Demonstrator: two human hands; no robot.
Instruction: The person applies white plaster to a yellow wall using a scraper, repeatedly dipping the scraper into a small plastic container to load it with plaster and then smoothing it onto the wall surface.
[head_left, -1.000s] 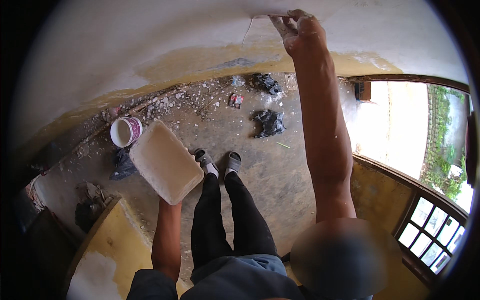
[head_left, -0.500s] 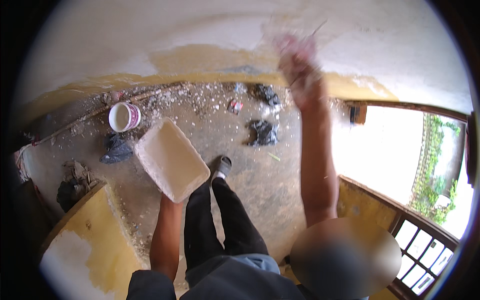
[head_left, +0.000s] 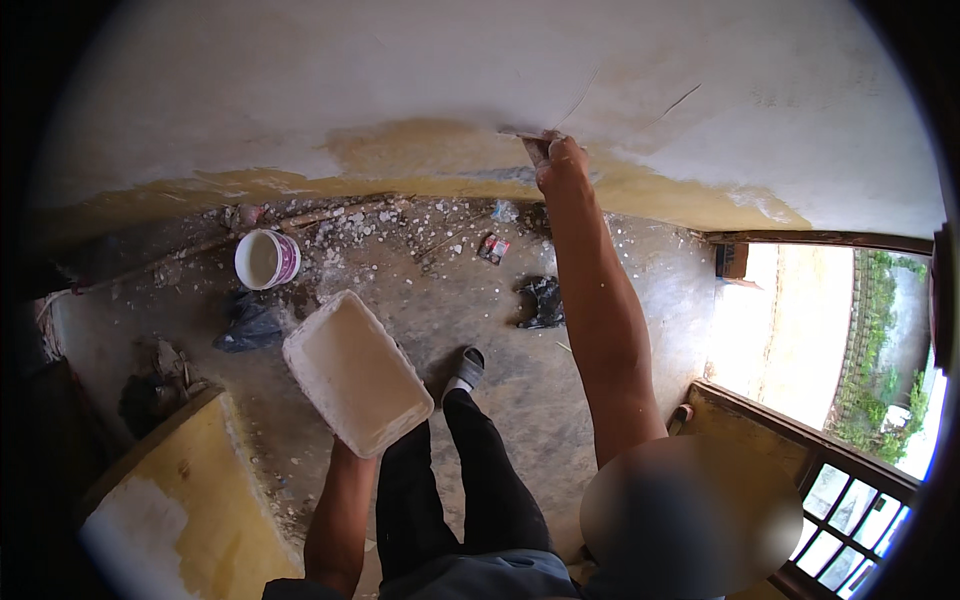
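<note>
The right hand (head_left: 555, 160), fingers clamped on a thin flat blade (head_left: 520, 134), has dropped toward the white-and-yellow plastered wall's (head_left: 440, 75) lower edge, apparently shifting work there; left-hand fingers, hidden beneath the pale rectangular tray (head_left: 360, 380), cannot be told.

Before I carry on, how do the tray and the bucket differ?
Shape: the tray is rectangular with rounded corners, while the bucket is round.
Place: the tray is held up on the left arm, while the bucket stands on the floor.
Colour: the tray is pale all over, while the bucket has a purple-and-white side.
Shared: both are open-topped.
</note>
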